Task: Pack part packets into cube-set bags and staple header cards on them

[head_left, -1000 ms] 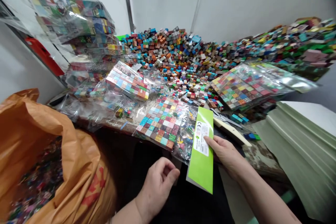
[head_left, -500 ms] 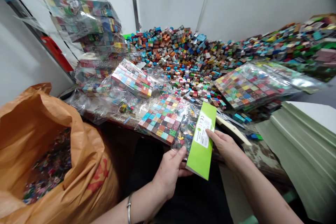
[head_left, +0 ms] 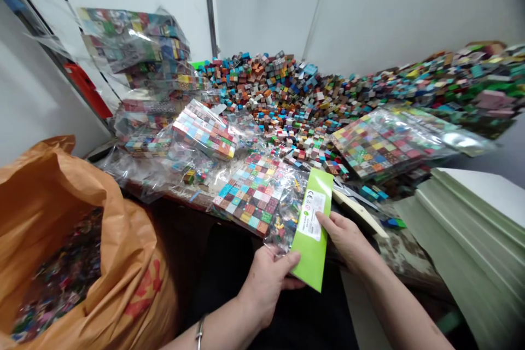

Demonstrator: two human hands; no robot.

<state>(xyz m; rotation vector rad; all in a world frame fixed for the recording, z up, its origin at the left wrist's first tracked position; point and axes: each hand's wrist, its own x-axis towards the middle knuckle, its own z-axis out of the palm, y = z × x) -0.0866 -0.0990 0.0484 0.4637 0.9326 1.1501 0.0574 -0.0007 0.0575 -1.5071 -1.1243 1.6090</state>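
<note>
A bright green header card [head_left: 308, 270] with a white CE label [head_left: 310, 216] lies across the open end of a clear plastic bag [head_left: 283, 219]. Inside the bag are a flat block of small patterned cubes [head_left: 252, 191] and loose colourful little pieces. My left hand [head_left: 266, 281] pinches the card's lower left edge together with the bag, thumb on top. From the right, my right hand [head_left: 350, 240] grips the card's right edge, its thumb on the label; the fingers beneath are hidden.
An orange sack [head_left: 135, 219] of small pieces stands at left. Filled bags [head_left: 135, 44] are stacked behind it. Loose cubes [head_left: 283, 87] heap along the wall. Scissors [head_left: 361, 210] lie right of the card, near another filled bag [head_left: 377, 142] and stacked pale green sheets [head_left: 463, 235].
My left thumb has shifted from the bag's edge onto the green card. The card has moved slightly left and down. A blurred dark blade shape now shows at the upper right.
</note>
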